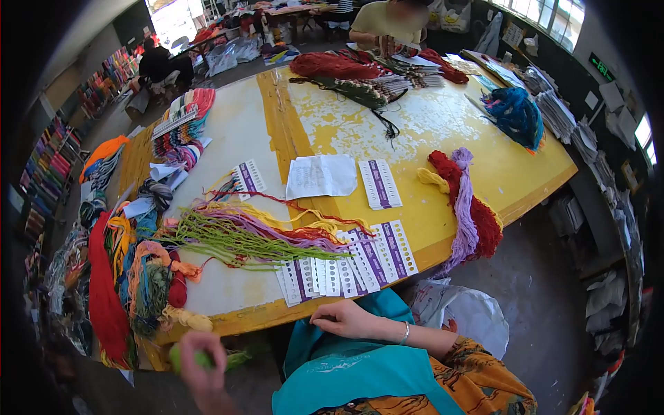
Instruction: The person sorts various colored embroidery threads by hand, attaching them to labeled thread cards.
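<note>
Blurred at the lower left, my left hand (203, 363) is curled around green yarn (238, 357) below the table's front edge. My right hand (342, 318) is closed over my teal apron (360, 377), just in front of the table edge; I cannot tell what its fingers hold. Beyond it lie overlapping white-and-purple cards with punched holes (394, 249). Long strands of lime green thread (228, 238) spread across the table, their ends reaching over several cards. Beside them run purple, yellow and red strands.
Red yarn (109, 290) and other skeins pile at the table's left. A white paper (321, 176) and a card stack (380, 184) lie mid-table; a lilac hank (463, 214) hangs over the right edge. Across the table (221, 145), a person (391, 24) sits near dark red yarn (332, 66).
</note>
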Action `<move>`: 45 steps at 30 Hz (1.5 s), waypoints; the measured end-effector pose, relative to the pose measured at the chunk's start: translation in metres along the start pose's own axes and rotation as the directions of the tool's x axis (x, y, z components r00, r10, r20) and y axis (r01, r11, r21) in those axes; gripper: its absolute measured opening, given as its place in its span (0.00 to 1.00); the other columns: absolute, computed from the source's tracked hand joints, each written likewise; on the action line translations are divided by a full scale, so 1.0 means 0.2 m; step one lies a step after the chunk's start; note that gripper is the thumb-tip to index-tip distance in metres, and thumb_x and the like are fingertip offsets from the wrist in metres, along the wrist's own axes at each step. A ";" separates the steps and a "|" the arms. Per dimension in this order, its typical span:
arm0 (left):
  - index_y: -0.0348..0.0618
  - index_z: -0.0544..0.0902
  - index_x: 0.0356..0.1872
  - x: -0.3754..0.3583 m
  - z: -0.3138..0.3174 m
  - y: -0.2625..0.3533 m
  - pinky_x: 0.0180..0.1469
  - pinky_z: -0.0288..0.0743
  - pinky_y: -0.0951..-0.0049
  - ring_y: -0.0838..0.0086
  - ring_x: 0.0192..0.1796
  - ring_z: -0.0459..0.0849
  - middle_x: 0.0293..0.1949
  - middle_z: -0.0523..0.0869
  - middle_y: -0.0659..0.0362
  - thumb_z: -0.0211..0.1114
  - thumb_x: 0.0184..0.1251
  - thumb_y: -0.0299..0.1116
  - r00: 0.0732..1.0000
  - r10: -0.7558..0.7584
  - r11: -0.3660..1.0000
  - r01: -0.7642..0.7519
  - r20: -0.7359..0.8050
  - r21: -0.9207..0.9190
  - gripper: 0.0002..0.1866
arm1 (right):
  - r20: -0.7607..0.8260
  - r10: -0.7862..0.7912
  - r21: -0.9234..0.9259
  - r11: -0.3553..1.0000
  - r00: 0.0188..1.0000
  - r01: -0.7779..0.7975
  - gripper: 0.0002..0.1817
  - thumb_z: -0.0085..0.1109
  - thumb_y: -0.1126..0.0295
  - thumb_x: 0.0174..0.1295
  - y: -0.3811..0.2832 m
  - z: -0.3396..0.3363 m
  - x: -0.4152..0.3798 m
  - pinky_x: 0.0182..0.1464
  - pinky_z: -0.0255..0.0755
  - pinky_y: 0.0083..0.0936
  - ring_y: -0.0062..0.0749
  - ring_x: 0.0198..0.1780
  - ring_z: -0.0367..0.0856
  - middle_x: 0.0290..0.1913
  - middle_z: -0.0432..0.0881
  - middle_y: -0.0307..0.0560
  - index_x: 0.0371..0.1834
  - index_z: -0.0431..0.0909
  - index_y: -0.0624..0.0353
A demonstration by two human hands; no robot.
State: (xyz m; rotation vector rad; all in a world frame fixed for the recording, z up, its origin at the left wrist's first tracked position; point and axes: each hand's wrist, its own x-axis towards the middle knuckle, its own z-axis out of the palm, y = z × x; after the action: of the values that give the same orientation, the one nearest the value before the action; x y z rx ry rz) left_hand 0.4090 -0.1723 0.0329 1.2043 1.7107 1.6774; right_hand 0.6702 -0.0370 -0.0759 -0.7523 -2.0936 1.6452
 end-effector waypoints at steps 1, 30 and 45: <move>0.39 0.80 0.36 0.03 0.06 -0.04 0.18 0.56 0.78 0.79 0.14 0.64 0.16 0.71 0.62 0.51 0.73 0.41 0.929 -0.350 0.771 0.359 0.121 -0.527 0.16 | 0.011 -0.009 0.014 1.000 1.000 0.009 0.11 0.58 0.64 0.66 -0.01 0.00 0.01 0.36 0.76 0.28 0.35 0.31 0.83 0.29 0.83 0.47 0.42 0.81 0.60; 0.29 0.71 0.64 0.10 0.69 -0.45 0.62 0.68 0.69 0.71 0.58 0.76 0.55 0.80 0.54 0.41 0.80 0.50 0.637 -0.258 0.361 0.761 0.727 -0.539 0.31 | -0.115 0.294 0.873 0.486 0.949 -0.045 0.03 0.56 0.73 0.67 -0.07 -0.02 0.16 0.20 0.57 0.11 0.13 0.20 0.69 0.30 0.81 0.39 0.36 0.77 0.60; 0.30 0.69 0.66 0.04 0.78 -0.45 0.65 0.65 0.69 0.68 0.63 0.73 0.64 0.74 0.50 0.38 0.80 0.49 0.693 -0.306 0.499 0.701 0.653 -0.510 0.31 | -0.186 0.303 0.729 0.680 0.935 -0.075 0.03 0.61 0.73 0.63 -0.04 0.06 0.15 0.22 0.53 0.12 0.11 0.21 0.64 0.26 0.76 0.34 0.37 0.78 0.61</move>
State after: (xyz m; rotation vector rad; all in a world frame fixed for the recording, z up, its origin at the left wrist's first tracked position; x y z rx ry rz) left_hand 0.5083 -0.0672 -0.0755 0.5216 0.7763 1.2792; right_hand 0.6377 -0.0293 -0.0714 -0.8761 -1.0291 2.0906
